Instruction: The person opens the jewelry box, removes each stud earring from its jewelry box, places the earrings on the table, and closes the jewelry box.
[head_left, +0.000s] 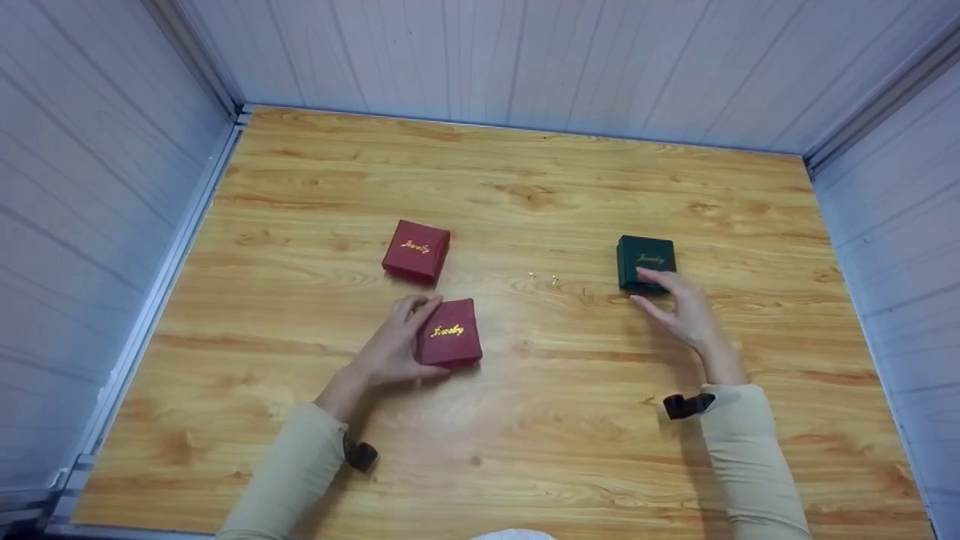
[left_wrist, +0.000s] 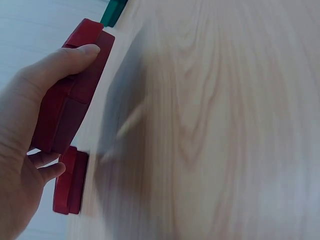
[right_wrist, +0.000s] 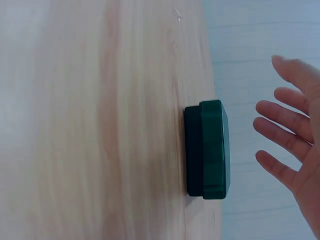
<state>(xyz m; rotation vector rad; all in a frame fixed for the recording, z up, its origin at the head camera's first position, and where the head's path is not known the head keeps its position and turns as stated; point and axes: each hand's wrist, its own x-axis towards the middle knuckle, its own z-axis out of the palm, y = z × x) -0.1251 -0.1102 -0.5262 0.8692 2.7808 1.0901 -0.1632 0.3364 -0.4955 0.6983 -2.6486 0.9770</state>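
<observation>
A red jewelry box (head_left: 450, 331) with gold lettering is gripped in my left hand (head_left: 391, 346), thumb on the near side and fingers on the far side. In the left wrist view this box (left_wrist: 75, 95) is held above the wood, with its shadow below. Another red jewelry box (head_left: 416, 251) lies just beyond it on the table. Over at the right stands a dark green jewelry box (head_left: 646, 255). My right hand (head_left: 684, 309) hovers at its near side, fingers spread and holding nothing; the right wrist view shows it apart from the green box (right_wrist: 212, 150).
Two tiny shiny pieces, perhaps earrings (head_left: 555, 280), lie on the wooden table (head_left: 525, 450) between the red boxes and the green one. Pale panel walls (head_left: 480, 60) enclose the table at the back and both sides.
</observation>
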